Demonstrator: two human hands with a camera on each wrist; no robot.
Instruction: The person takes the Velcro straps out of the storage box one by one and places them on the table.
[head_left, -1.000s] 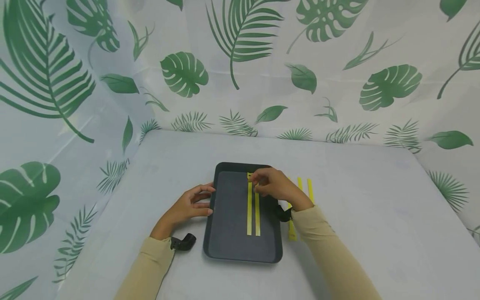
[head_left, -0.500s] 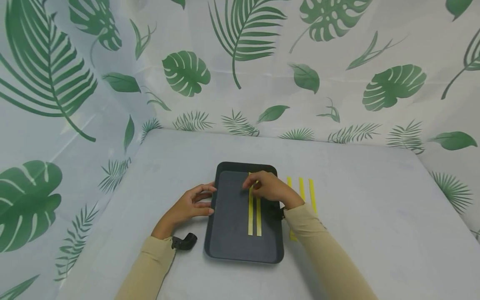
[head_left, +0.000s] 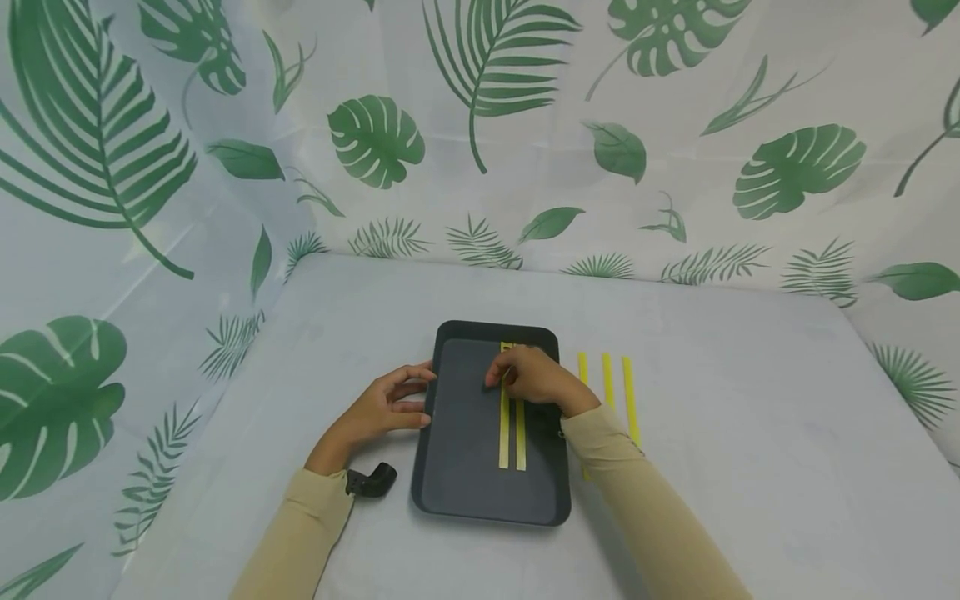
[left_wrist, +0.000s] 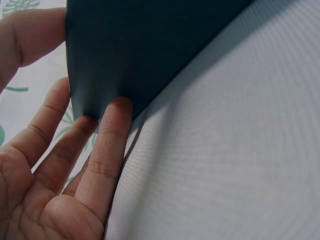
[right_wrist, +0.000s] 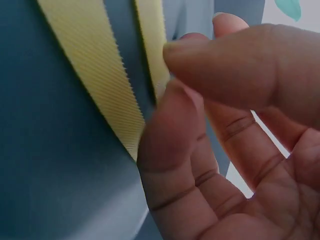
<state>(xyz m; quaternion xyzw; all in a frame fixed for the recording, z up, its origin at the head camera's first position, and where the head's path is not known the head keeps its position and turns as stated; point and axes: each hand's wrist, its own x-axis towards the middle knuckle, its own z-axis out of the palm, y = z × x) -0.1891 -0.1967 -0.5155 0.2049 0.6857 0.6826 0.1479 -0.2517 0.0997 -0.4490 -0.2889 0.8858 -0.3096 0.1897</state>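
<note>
A dark grey rectangular tray (head_left: 468, 492) lies on the white surface. Two yellow, ribbed cable ties (head_left: 504, 437) lie lengthwise inside it, side by side, their far ends partly covered by my right hand. My left hand (head_left: 375, 414) touches the tray's left wall with its fingertips, fingers spread and fairly straight, as the left wrist view confirms. Over the tray's far right part is my right hand (head_left: 534, 377), fingers loosely bent. In the right wrist view its thumb and index finger are apart beside the ties, with nothing visibly gripped between them.
Several more yellow ties (head_left: 607, 379) lie on the white surface (head_left: 750, 417) right of the tray, partly hidden by my right sleeve. A leaf-printed backdrop (head_left: 540, 167) rises behind and at the sides.
My right hand has shifted slightly left and down from the ties' far ends, its index finger reaching left of them. The left hand stays at the tray wall.
</note>
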